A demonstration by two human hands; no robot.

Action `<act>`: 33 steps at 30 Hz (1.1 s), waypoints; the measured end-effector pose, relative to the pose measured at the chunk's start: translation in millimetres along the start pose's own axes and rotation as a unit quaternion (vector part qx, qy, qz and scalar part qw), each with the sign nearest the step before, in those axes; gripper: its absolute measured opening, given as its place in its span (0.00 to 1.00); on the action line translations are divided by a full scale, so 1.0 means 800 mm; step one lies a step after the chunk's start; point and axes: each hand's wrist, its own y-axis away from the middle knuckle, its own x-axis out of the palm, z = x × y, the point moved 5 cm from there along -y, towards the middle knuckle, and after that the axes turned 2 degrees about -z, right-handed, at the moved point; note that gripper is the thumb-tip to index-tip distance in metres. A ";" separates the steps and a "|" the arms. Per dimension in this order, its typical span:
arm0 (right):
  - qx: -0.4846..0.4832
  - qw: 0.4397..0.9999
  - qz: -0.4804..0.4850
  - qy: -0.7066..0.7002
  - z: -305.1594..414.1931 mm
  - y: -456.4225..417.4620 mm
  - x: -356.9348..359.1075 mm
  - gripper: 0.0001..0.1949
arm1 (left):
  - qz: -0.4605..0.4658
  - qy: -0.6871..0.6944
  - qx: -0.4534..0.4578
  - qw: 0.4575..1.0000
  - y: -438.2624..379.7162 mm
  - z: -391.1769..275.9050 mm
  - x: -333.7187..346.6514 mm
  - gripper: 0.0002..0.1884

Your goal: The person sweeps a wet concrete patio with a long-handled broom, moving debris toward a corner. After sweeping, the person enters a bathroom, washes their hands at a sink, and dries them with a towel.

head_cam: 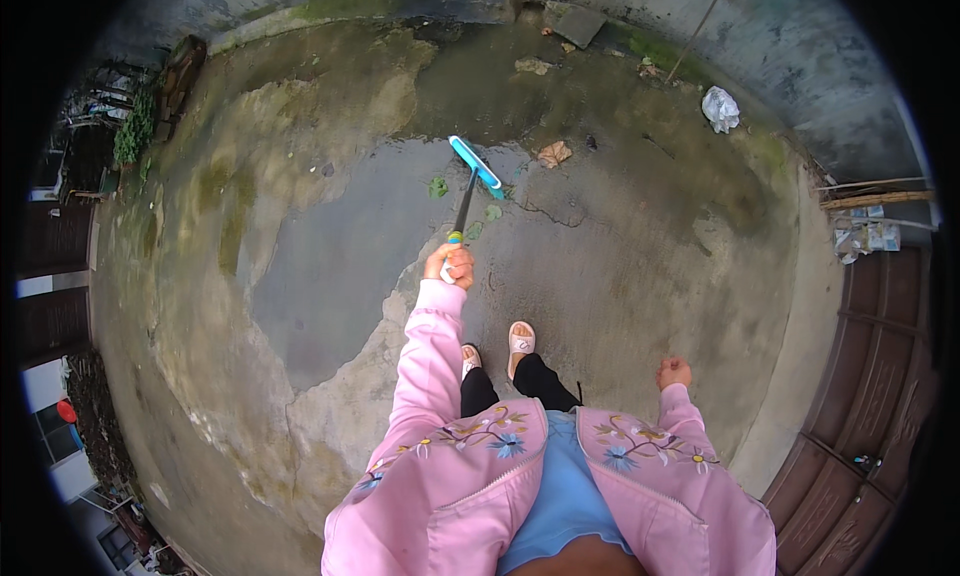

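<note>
My left hand (450, 266) is wrapped around the handle of a floor broom (465, 201), held out in front of me. The broom's blue and white head (475, 162) is on or just above the wet concrete; a bit of teal bristle shows at its lower end. Green leaves (437, 187) lie beside the head, and a large dry brown leaf (555, 154) rests to its right. Off to my right side hangs my right hand (673, 372), its fingers curled in with nothing visible in them.
Wet, patchy concrete (337, 276) surrounds my sandalled feet (521, 338). Along the far wall are a stone slab (576, 25), a leaning stick (697, 32) and a crumpled white plastic bag (721, 110). Brown metal doors (862, 396) stand at right; plants (135, 130) grow at left.
</note>
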 end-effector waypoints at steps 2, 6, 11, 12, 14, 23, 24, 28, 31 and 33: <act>0.013 1.000 -0.012 -0.002 0.026 0.010 -0.012 0.04 | 0.013 -0.011 0.040 0.999 0.028 -0.024 0.008 0.08; 0.037 0.998 -0.028 0.047 0.054 -0.001 -0.014 0.06 | -0.036 -0.097 0.087 0.991 0.103 -0.077 0.014 0.09; 0.070 0.997 -0.015 -0.036 0.131 -0.008 0.023 0.05 | -0.247 -0.170 0.179 0.937 0.159 -0.199 -0.044 0.11; 0.069 0.996 -0.005 -0.063 0.145 -0.012 0.030 0.05 | -0.299 -0.209 0.214 0.906 0.156 -0.218 -0.051 0.10; 0.067 0.991 0.009 -0.119 0.162 -0.028 0.045 0.06 | -0.369 -0.245 0.255 0.860 0.139 -0.264 -0.051 0.07; 0.025 0.996 0.028 -0.078 0.332 -0.060 0.060 0.06 | -0.398 -0.274 0.171 0.859 -0.131 -0.232 0.011 0.05; 0.024 0.996 0.032 -0.082 0.347 -0.062 0.066 0.06 | -0.367 -0.271 0.142 0.878 -0.156 -0.205 0.033 0.05; 0.005 0.994 0.045 -0.097 0.376 -0.088 0.082 0.06 | -0.144 -0.150 0.148 0.967 -0.164 -0.218 0.146 0.08; 0.011 0.992 0.060 -0.113 0.383 -0.108 0.090 0.05 | 0.014 0.004 0.079 0.997 -0.090 -0.280 0.197 0.07; 0.004 0.992 0.050 -0.113 0.395 -0.124 0.093 0.05 | 0.055 0.005 0.050 0.997 -0.050 -0.307 0.205 0.06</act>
